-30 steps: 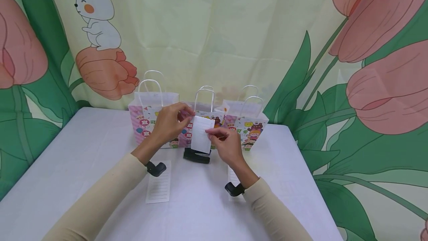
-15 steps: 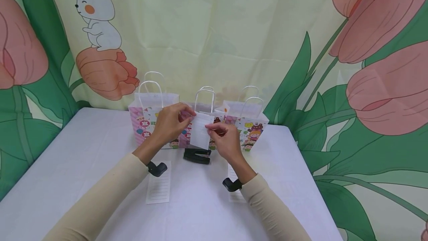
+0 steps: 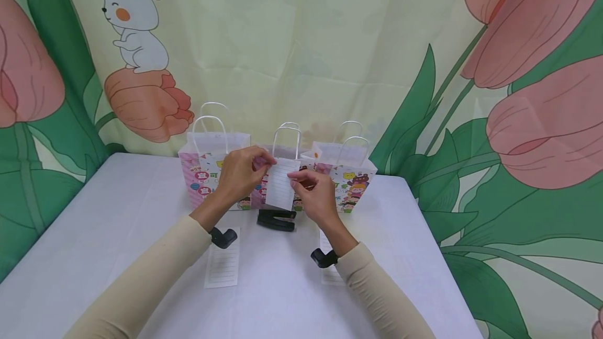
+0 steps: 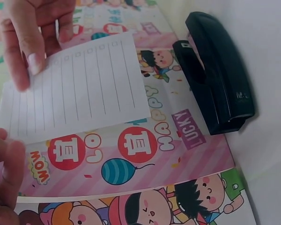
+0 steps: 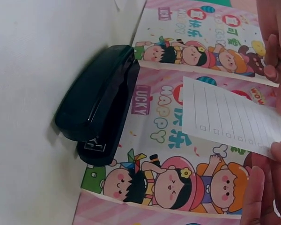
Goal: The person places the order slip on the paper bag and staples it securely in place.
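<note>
A white lined paper slip (image 3: 281, 187) with small checkboxes along one side hangs upright before the middle gift bag (image 3: 261, 198). My left hand (image 3: 242, 171) pinches its upper left corner. With thumb and forefinger, my right hand (image 3: 320, 195) holds its right edge near the top. Just below the slip, a black stapler (image 3: 276, 220) lies on the table against the bag's foot; the left wrist view shows this stapler (image 4: 220, 75) with its arms spread. In the right wrist view the slip (image 5: 225, 117) overlaps the printed bag front.
Gift bags with white rope handles stand either side, a left bag (image 3: 198, 171) and a right bag (image 3: 350, 184). Two more lined slips lie on the white table (image 3: 278, 286): a left slip (image 3: 222, 266) and a right slip (image 3: 332, 276), partly under my right wrist. A printed curtain (image 3: 292, 56) hangs behind.
The slip has risen slightly and its ruled lines show more plainly now. My right hand has shifted a little up and left along its edge; the left hand is nearly still.
</note>
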The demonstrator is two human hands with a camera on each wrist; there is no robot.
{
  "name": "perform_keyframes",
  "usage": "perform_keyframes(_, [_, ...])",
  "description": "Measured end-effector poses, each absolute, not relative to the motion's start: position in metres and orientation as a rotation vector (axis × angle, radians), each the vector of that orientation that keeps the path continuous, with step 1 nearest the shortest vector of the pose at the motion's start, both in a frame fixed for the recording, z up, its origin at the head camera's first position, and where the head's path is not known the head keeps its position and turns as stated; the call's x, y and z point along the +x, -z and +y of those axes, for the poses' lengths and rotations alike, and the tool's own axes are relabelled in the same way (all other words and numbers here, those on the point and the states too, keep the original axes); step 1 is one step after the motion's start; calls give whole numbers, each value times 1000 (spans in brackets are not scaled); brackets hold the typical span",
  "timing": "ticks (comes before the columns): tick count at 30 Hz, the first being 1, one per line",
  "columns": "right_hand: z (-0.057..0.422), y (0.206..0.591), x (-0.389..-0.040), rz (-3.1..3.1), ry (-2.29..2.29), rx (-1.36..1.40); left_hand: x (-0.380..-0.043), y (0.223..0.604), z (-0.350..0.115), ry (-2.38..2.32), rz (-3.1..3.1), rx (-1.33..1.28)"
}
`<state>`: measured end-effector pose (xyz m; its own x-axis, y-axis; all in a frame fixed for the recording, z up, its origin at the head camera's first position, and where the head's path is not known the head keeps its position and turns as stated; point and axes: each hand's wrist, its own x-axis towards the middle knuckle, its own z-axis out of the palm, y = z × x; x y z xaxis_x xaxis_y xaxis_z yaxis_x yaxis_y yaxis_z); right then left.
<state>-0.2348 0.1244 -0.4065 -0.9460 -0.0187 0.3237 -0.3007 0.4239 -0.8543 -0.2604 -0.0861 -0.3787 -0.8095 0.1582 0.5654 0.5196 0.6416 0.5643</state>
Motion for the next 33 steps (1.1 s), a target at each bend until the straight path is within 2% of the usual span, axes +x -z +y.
perform_keyframes(21, [134,413,-227,-2447,-1412,232,-264,380,-85,1028,-2397,-522])
perform_keyframes(33, [141,429,-217,-2547,-1429,236,-262,378,-85,1035,-2406,-522])
